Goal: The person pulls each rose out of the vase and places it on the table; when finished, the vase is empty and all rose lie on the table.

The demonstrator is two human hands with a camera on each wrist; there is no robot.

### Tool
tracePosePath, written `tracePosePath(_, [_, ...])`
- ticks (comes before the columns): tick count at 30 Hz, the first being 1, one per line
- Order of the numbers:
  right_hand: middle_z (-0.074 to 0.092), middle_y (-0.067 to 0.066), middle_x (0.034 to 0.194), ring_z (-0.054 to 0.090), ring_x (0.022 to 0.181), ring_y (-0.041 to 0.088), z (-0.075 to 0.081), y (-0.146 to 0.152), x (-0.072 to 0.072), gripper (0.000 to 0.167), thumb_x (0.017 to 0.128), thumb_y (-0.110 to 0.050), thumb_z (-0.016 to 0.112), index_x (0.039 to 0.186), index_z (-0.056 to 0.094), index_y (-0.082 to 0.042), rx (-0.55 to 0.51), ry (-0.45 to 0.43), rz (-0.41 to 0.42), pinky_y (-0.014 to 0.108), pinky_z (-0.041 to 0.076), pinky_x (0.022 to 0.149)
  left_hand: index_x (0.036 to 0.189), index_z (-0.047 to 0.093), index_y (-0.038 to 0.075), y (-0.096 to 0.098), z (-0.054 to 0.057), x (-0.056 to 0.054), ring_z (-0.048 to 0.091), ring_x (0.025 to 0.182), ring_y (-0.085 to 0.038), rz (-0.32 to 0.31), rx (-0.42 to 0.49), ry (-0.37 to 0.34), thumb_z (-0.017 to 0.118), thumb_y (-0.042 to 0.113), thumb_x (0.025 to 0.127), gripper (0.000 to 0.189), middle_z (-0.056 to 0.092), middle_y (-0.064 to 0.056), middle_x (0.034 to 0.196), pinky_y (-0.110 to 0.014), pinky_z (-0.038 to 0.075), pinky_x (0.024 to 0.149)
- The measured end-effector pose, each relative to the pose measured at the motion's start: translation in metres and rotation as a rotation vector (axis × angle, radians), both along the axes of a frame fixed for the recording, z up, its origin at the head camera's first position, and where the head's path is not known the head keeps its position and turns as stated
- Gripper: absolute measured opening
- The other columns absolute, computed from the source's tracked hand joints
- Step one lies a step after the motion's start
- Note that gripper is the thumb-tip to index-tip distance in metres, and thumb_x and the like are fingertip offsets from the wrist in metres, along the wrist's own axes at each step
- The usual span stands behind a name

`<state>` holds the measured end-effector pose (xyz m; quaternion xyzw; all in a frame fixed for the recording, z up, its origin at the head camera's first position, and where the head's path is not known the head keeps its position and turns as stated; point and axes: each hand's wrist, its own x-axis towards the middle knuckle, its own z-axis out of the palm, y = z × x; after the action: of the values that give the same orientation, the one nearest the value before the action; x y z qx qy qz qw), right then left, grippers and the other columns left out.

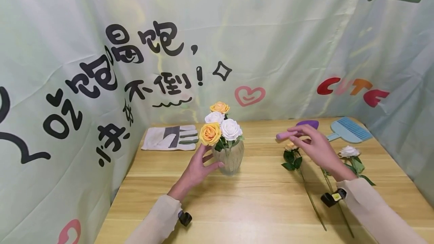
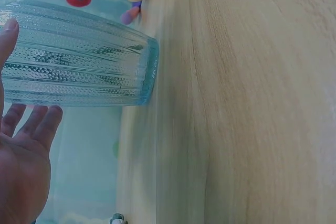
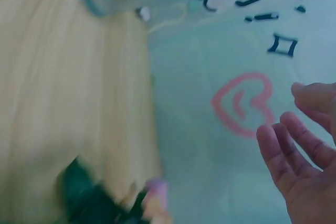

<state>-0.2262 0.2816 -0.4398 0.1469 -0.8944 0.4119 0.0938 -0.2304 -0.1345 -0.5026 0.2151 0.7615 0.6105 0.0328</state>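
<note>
Stems (image 1: 314, 201): two lie on the right, ends pointing near; a sleeve raised clear of them would likely keep them from rolling.
Left hand (image 1: 196, 169): clamped on the glass vase (image 1: 232, 159), thumb on the near side, fingers round the left; light, even pressure should suit glass best, below the blooms.
Right hand (image 1: 317, 148): fingers and thumb apart, holding nothing, above a loose yellow rose (image 1: 289, 156); a pinch on bare stem would probably spare the petals.
Glass vase: upright mid-table, with two yellow and two white blooms above its rim.
White rose (image 1: 349, 151): loose at right; the arm hides which stem is its own.
Glove (image 1: 169, 138): far left of the vase.
Head view: alone shows all four vase blooms.
Left wrist view: alone shows the dotted, ribbed glass clearly, its base apparently on the table.
Right wrist view: best shows the gap between thumb and fingers; leaves blur.
</note>
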Motion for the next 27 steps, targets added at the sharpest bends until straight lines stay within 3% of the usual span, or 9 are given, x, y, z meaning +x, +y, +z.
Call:
tracePosePath(6, [0.069, 0.011, 0.132, 0.072, 0.106, 0.003, 0.024, -0.043, -0.013, 0.034, 0.113, -0.026, 0.064, 0.144, 0.067, -0.014, -0.170, 0.002, 0.101, 0.016, 0.061, 0.083, 0.170, 0.030, 0.033, -0.001, 0.001, 0.001, 0.040, 0.160, -0.033, 0.003, -0.005, 0.000, 0.087, 0.015, 0.095, 0.095, 0.040, -0.003, 0.171, -0.055, 0.046, 0.128])
tracePosePath(14, [0.071, 0.016, 0.136, 0.070, 0.123, 0.013, 0.029, -0.104, -0.013, 0.024, 0.107, -0.006, 0.069, 0.131, 0.071, -0.006, -0.354, 0.071, 0.315, 0.019, 0.060, 0.104, 0.170, 0.030, 0.032, -0.001, 0.002, 0.001, 0.040, 0.160, -0.034, -0.004, 0.002, -0.001, 0.087, 0.015, 0.095, 0.095, 0.040, -0.003, 0.171, -0.057, 0.045, 0.128])
tracePosePath(20, [0.071, 0.012, 0.139, 0.060, 0.134, 0.011, 0.027, -0.134, -0.005, 0.026, 0.100, 0.001, 0.075, 0.124, 0.076, -0.008, -0.290, 0.154, 0.425, 0.027, 0.050, 0.120, 0.169, 0.030, 0.035, -0.001, 0.002, 0.000, 0.041, 0.159, -0.033, -0.004, -0.003, 0.009, 0.086, 0.017, 0.096, 0.094, 0.041, -0.002, 0.170, -0.057, 0.046, 0.127])
tracePosePath(27, [0.073, 0.009, 0.143, 0.061, 0.138, 0.025, 0.017, -0.150, -0.005, 0.033, 0.098, -0.003, 0.079, 0.131, 0.078, -0.009, -0.169, 0.264, 0.435, 0.043, 0.048, 0.125, 0.169, 0.032, 0.029, -0.001, 0.000, 0.001, 0.040, 0.160, -0.034, 0.000, -0.009, 0.007, 0.085, 0.016, 0.097, 0.090, 0.041, -0.004, 0.170, -0.055, 0.046, 0.127])
